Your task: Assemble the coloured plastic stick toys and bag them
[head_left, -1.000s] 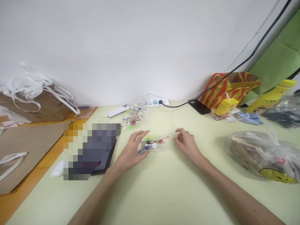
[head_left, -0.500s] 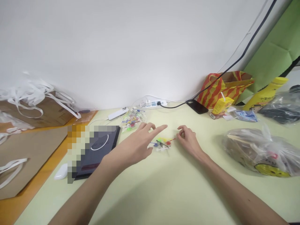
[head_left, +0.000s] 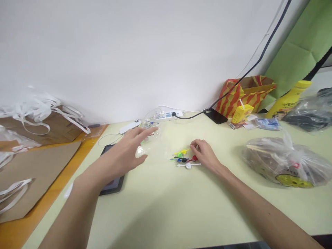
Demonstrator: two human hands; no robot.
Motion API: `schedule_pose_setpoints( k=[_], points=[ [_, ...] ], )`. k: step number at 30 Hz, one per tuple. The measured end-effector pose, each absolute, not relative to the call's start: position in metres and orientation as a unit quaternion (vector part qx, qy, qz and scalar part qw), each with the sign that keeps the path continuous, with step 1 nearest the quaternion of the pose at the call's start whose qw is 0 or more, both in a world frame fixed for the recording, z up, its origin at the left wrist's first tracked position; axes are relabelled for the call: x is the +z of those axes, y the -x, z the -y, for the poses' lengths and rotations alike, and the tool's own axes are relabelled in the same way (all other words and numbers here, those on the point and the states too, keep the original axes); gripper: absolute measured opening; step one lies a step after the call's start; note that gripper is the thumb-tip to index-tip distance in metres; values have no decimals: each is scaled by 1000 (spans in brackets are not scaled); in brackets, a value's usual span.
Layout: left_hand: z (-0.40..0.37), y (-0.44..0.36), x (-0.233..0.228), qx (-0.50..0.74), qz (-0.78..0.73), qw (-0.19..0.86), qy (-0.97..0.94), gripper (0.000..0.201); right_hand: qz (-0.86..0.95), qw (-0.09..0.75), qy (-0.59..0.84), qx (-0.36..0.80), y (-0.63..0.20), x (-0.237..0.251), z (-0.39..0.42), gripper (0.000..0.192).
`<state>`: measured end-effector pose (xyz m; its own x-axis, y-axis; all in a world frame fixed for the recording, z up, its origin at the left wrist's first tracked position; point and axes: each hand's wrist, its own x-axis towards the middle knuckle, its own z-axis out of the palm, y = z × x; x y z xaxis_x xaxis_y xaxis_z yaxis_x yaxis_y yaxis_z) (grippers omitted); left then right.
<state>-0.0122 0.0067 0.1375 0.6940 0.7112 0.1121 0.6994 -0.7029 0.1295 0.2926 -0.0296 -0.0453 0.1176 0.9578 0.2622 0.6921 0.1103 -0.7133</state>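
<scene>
Several small plastic arrow spinners lie bunched on the pale green table: a white spinner point(head_left: 188, 166) at the front, a black spinner point(head_left: 184, 160), a red spinner point(head_left: 194, 158), a blue one and a green one partly overlapped, and a yellow spinner point(head_left: 183, 152) at the back. My right hand point(head_left: 204, 154) is at their right side, thumb and fingers curled together at the yellow spinner's end; the red one lies against this hand. To the left, my left hand point(head_left: 126, 150) is raised with thumb and fingers apart, holding nothing, partly in front of a clear bag point(head_left: 153, 140) of more coloured pieces.
A tablet point(head_left: 114, 185) sits partly behind my left forearm. Along the wall are a power strip point(head_left: 169, 115) and a phone point(head_left: 215, 116). At right stand a striped paper bag point(head_left: 228, 98), a drink carton point(head_left: 241, 117) and a tied plastic bag point(head_left: 280, 166).
My left hand has moved left, away from the spinners and towards the clear bag. My right hand has shifted slightly onto the pile's right edge. The spinners now show more plainly.
</scene>
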Motion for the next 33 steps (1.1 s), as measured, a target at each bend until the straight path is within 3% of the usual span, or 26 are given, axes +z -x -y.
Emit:
schedule_pose_setpoints(
  k=[7,10,18,22,27,33],
  points=[
    [-40,48,123,158,-457,27,-875,63,687,386,591,174,-294,-39,33,36],
    [-43,48,102,173,-481,68,-857,58,746,362,531,175,-294,-33,35,40],
    [-42,28,38,185,-442,141,-866,51,816,274,456,226,-285,-12,39,32],
    [-40,20,13,125,-444,104,-881,52,812,279,442,261,-281,-5,43,28],
    [-35,9,7,95,-442,17,-892,71,770,333,468,279,-282,-7,46,30],
    [-50,-20,7,129,-401,42,-906,56,792,316,465,240,-280,-11,48,35]
  ],
)
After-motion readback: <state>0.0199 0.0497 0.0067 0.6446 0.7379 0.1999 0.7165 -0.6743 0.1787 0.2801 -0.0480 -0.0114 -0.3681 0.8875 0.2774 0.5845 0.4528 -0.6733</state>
